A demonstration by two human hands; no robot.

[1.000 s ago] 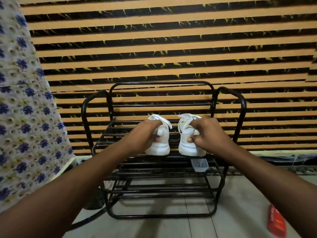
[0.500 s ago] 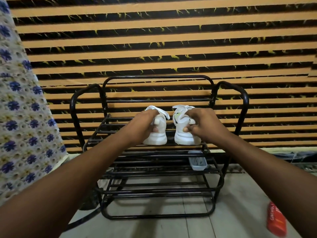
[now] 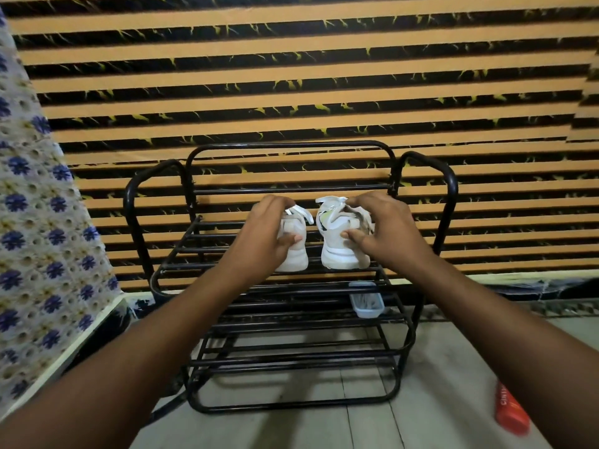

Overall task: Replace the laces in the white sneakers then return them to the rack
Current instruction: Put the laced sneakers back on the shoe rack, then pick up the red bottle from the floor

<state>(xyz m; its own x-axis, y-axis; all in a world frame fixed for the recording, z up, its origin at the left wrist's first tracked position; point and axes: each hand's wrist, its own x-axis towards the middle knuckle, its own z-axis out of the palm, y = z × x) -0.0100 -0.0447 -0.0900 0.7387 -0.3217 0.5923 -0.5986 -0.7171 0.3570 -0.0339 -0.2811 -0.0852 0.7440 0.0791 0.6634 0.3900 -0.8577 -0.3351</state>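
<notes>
Two white sneakers stand side by side, heels toward me, on the top shelf of a black metal rack (image 3: 450,189). My left hand (image 3: 262,231) grips the left sneaker (image 3: 296,257) at its heel collar, thumb pressed on the back. My right hand (image 3: 382,228) grips the right sneaker (image 3: 340,254) the same way, fingers curled over the collar and thumb on the heel. White laces stick up near the tongues. Both soles appear to rest on the shelf bars.
A small clear plastic box (image 3: 366,304) sits on a lower shelf at the right. An orange-red object (image 3: 510,411) lies on the pale floor at the right. A floral cloth (image 3: 35,254) hangs at the left. A striped orange and black sheet covers the wall behind.
Both hands have carried the sneakers slightly farther back and down onto the top shelf. My view has shifted closer and a little higher.
</notes>
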